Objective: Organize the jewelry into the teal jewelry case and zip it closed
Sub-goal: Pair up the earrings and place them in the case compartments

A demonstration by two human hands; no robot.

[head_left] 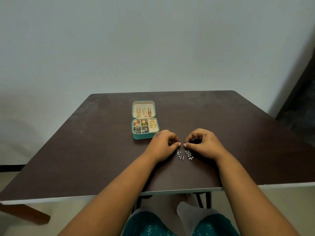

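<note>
- Head view: a dark brown table [85, 150] stands against a pale wall [153, 40].
- Teal jewelry case [144, 136] lies open on the table, left of centre, unzipped, lid [143, 109] folded back away from the person.
- Lid interior holds three gold chains [144, 112] hanging side by side.
- Lower tray is divided into compartments: gold pieces [144, 123] in the far cells, gold rings [152, 124] in the right-hand slot, silver pieces [137, 130] in the near-left cells.
- Left hand [163, 145] sits just near-right of the case, fingers curled, thumb and forefinger pinching the top of the left silver beaded earring [180, 155].
- Right hand [202, 143] sits opposite, fingers curled, thumb and forefinger pinching the top of the right silver beaded earring [189, 154].
- Both earrings lie outside the case, side by side between the hands, their bead clusters trailing toward the person on the tabletop; whether the clusters rest on or hang just above the surface cannot be told.
- The two thumb tips are close together, not touching.
- Both forearms extend over the near table edge; teal patterned clothing [146, 223] shows below.
</note>
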